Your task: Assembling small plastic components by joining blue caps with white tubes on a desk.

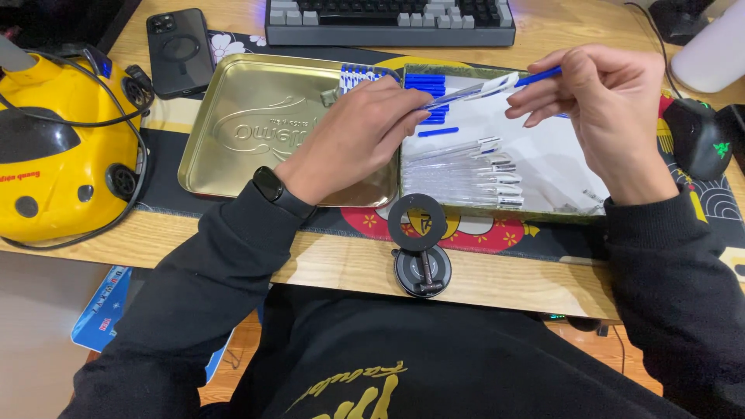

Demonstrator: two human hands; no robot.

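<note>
Your left hand (pixel 353 136) and right hand (pixel 601 101) share one ballpoint pen (pixel 485 89), held in the air above the open tin box (pixel 543 213). The pen's long axis runs nearly level from left to right, rising slightly toward the right, so it spans the gap between both hands. Your left fingers close around the clear barrel end; your right fingertips pinch the blue end, and whether that blue part is a cap or the pen's tail cannot be told. Neither hand is nearer: each has one end. Below the pen, on the white lining of the box, a row of clear pen barrels (pixel 466 174) lies roughly parallel to it, with loose blue caps (pixel 427 85) clustered at the box's far left corner. The gold tin lid (pixel 233 140) rests inside-up just left of the box, partly under your left wrist, beside a yellow car-shaped object (pixel 62 155)
</note>
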